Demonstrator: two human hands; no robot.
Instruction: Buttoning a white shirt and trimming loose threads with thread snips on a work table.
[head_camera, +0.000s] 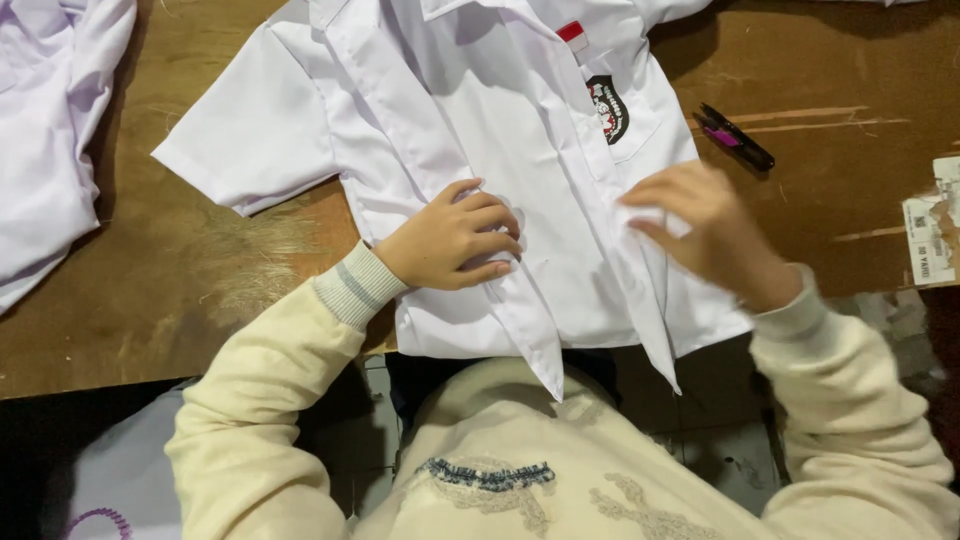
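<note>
In the head view, a brown wooden bench (200, 290) runs across the frame, its near edge passing just in front of the person's chest. A white short-sleeved shirt (480, 120) lies face up at the middle of the bench, collar toward the far edge and hem overhanging the near edge, where two pointed flaps dangle past the wood. Bare board shows to the left of the shirt's spread sleeve and again along the right side. At the far left corner sits a heap of pale cloth (45, 130), well apart from the shirt. On the right, a black pen with a pink band (735, 137) lies just beside the shirt's chest pocket, and a torn paper label (932, 232) sits at the right edge. The shirt is smooth and creased down its front, with a dark round badge on the pocket and a small red-and-white patch above it. The left hand (450, 240) presses flat-knuckled on the front, fingers curled and close together. The right hand (705, 230) is blurred, fingers loosely spread, pinching the shirt's front strip.
</note>
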